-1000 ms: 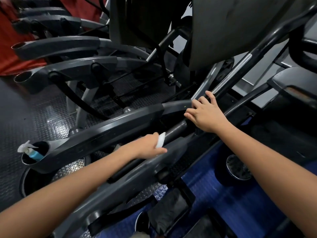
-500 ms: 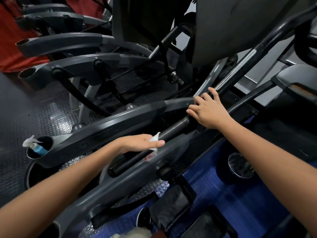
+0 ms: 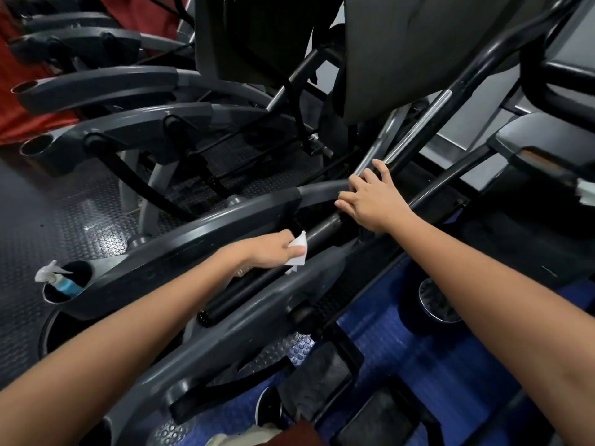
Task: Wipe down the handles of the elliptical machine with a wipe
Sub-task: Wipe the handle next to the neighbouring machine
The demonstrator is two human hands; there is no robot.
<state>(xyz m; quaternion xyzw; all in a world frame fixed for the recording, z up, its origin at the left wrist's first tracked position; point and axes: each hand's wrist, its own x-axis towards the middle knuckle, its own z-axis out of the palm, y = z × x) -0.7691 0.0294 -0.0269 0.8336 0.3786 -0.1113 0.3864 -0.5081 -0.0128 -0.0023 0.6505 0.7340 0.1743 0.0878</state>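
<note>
A black padded handle (image 3: 257, 284) of the elliptical machine runs diagonally from lower left to upper right in the middle of the view. My left hand (image 3: 273, 249) wraps around this handle, holding a white wipe (image 3: 297, 251) against it about midway along the grip. Higher up the same bar, my right hand (image 3: 370, 201) rests with curled fingers on the frame where the handle meets a grey arm (image 3: 318, 191). A chrome and black upright bar (image 3: 428, 117) rises beyond my right hand.
A spray bottle (image 3: 59, 281) with blue liquid stands in the cup holder of the grey side rail (image 3: 180, 249) at left. More machines line the back left. The dark console housing (image 3: 418, 43) hangs above. Pedals and blue flooring (image 3: 402, 349) lie below.
My left hand with the wipe slid down the handle toward me, then back up toward my right hand. My right hand stayed in place.
</note>
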